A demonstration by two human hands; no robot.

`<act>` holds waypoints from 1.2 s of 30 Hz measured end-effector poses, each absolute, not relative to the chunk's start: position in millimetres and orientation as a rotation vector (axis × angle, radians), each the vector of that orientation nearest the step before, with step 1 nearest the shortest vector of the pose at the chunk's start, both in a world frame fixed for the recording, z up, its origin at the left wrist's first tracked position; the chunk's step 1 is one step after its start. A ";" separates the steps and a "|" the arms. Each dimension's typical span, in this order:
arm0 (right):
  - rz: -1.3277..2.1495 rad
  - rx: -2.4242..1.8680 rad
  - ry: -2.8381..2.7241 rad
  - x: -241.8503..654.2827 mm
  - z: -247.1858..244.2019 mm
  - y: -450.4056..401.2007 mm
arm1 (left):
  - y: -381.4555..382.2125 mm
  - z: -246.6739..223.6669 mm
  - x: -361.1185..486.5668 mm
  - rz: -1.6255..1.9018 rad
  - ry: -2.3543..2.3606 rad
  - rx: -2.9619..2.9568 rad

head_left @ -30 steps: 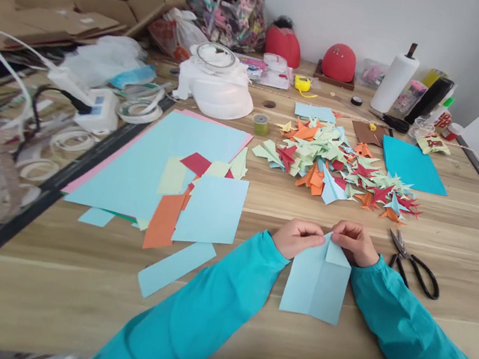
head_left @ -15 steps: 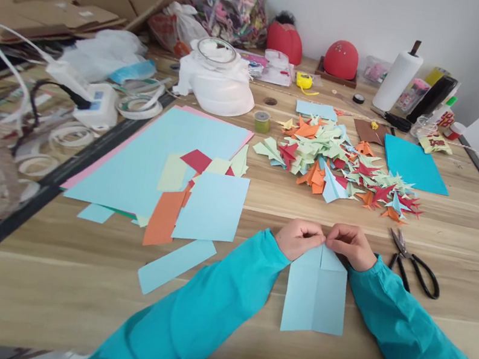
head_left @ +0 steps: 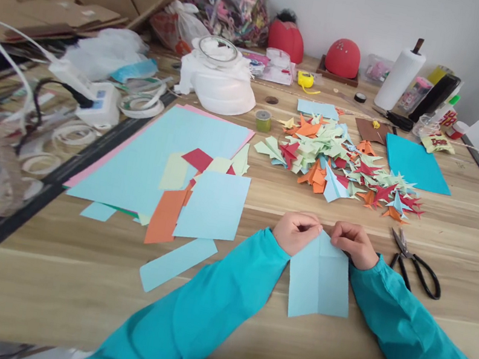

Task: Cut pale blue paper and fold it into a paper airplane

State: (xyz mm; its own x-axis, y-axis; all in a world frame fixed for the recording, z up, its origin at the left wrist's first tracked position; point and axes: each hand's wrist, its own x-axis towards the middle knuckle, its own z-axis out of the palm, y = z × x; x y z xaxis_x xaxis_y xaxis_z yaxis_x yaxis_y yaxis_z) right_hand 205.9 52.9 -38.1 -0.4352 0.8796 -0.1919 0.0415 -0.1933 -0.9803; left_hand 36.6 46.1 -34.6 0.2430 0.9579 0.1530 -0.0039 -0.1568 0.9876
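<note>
A light blue sheet of paper [head_left: 320,285] with a crease down its middle hangs between my two hands, its far corners folded in. My left hand [head_left: 297,232] pinches its upper left edge. On the upper right edge, my right hand [head_left: 354,244] pinches the same paper with thumb and finger. Black-handled scissors [head_left: 418,267] lie on the table to the right of my right hand. Left of my left hand are a square light blue sheet [head_left: 214,206] and a narrow light blue strip [head_left: 178,264].
Beyond my hands lies a pile of folded paper pieces [head_left: 340,153] in several colours. A teal sheet [head_left: 417,164] is to its right. Large coloured sheets [head_left: 131,167] lie at left, near cables and a power strip [head_left: 98,105]. A tape measure [head_left: 304,80] sits at the back.
My hands have moved slightly apart at the top of the paper. The near edge of the sheet has lifted and shifted away from me, tilting a little.
</note>
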 end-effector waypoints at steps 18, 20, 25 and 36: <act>1.623 -0.853 -1.128 206.2 -38.2 58.3 | 57.6 -43.5 25.0 1.226 1.023 1.023; 1.685 -0.931 -1.199 206.1 -36.3 56.8 | 53.0 -40.1 28.8 1.133 0.995 1.135; 1.777 -1.151 -1.416 206.5 -33.7 52.2 | 47.4 -37.3 34.1 0.964 0.977 1.310; 1.719 -1.129 -1.456 205.2 -36.0 51.5 | 47.3 -38.0 33.6 0.894 0.918 1.438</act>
State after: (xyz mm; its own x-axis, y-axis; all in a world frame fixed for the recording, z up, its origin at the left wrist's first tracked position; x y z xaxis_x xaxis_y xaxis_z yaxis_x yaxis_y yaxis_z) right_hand 205.2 51.5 -36.0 -0.4490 0.8665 -0.2179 0.0720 -0.2080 -0.9755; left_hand 33.6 47.3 -38.0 0.4036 0.9147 0.0202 0.0447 -0.0418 0.9981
